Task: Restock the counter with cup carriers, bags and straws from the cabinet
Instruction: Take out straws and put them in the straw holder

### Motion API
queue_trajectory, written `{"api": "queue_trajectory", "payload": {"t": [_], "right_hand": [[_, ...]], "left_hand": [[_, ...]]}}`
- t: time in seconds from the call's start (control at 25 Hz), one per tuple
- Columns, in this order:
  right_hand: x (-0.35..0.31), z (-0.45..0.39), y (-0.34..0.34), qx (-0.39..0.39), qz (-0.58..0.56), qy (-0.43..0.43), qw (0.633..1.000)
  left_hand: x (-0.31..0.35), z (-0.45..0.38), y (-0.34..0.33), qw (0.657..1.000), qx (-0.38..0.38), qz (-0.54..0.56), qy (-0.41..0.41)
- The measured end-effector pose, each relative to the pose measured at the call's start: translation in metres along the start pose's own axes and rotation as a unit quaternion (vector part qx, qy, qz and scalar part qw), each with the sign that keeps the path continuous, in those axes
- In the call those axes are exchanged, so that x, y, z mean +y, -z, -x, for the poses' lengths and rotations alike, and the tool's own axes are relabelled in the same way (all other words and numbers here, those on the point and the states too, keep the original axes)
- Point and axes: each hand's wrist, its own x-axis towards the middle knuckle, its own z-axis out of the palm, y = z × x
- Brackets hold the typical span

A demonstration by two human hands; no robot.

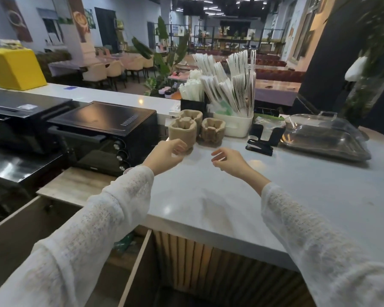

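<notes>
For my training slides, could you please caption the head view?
Both hands hover empty over the counter near two stacks of cup carriers, bags and straws behind.

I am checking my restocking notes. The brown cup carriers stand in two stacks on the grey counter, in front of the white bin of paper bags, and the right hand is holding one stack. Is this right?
Not quite. The head view shows the right hand hanging loosely curled above the grey counter, holding nothing. The rest holds: the brown cup carriers stand in two stacks in front of the white bin of paper bags.

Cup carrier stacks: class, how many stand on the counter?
2. The taller cup carrier stack stands by the left hand; the shorter stack stands right of it, before the white bin.
</notes>
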Motion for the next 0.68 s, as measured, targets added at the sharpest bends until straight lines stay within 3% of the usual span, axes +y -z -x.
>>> {"api": "queue_trajectory", "payload": {"t": [0.68], "right_hand": [[-0.184,0.038,-0.224,-0.061,0.013,0.024,0.998]], "left_hand": [[-0.198,0.184,0.190,0.995,0.023,-0.015,0.099]]}}
